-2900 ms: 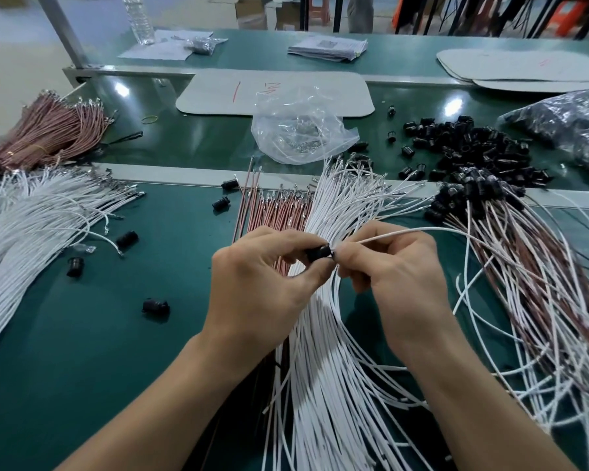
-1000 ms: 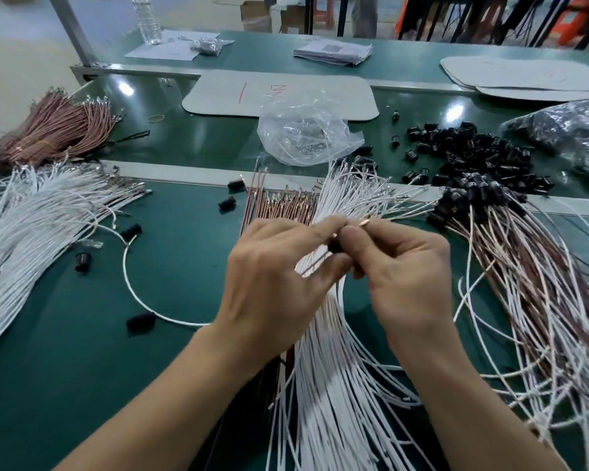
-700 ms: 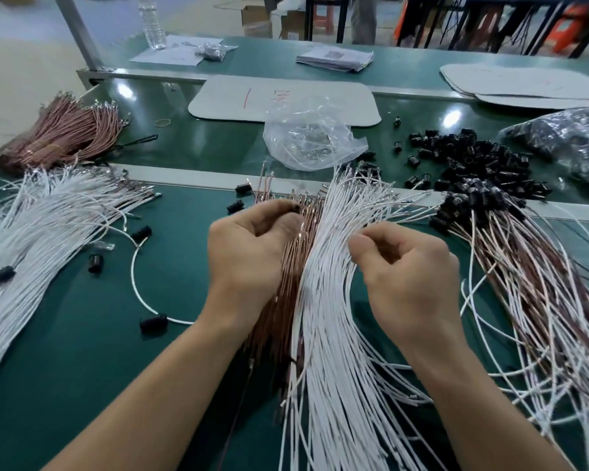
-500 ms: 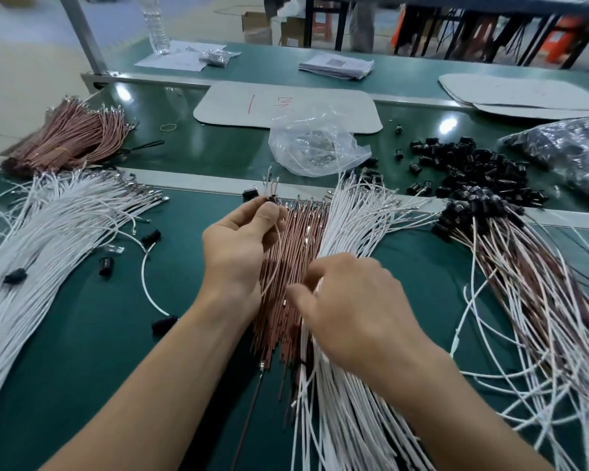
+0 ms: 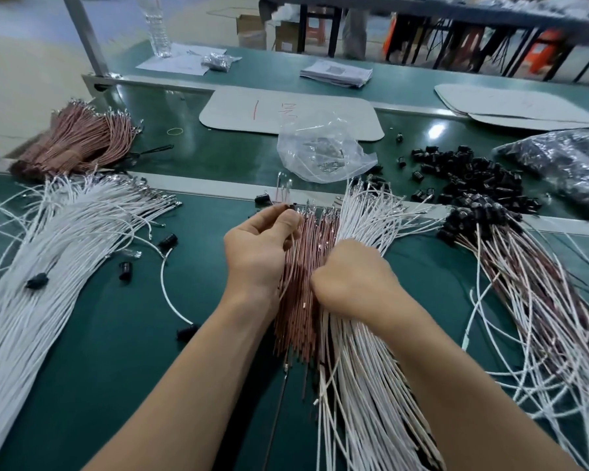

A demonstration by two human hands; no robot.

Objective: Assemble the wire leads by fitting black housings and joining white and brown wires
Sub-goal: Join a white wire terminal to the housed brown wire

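A flat bundle of brown wires point(image 5: 308, 246) lies in the middle of the green table, with a fan of white wires point(image 5: 368, 212) beside it on the right. My left hand point(image 5: 257, 253) is at the bundle's far end, thumb and forefinger pinched on a small black housing point(image 5: 289, 207); a thin white wire hangs under the palm. My right hand point(image 5: 354, 280) is a fist pressed down where brown and white wires meet. Its fingertips are hidden among them. Loose black housings point(image 5: 466, 175) are heaped at the back right.
A pile of joined leads point(image 5: 524, 287) spreads on the right, white wires point(image 5: 48, 253) on the left, more brown wires point(image 5: 79, 144) far left. A clear plastic bag point(image 5: 323, 147) sits behind the work. Stray housings point(image 5: 125, 266) and one white lead point(image 5: 165, 290) lie left of my arm.
My hands, joined on a housing and a wire, have parted. The left moved to the brown wires' far tips; the right dropped onto the bundle and closed. A white lead now lies at left.
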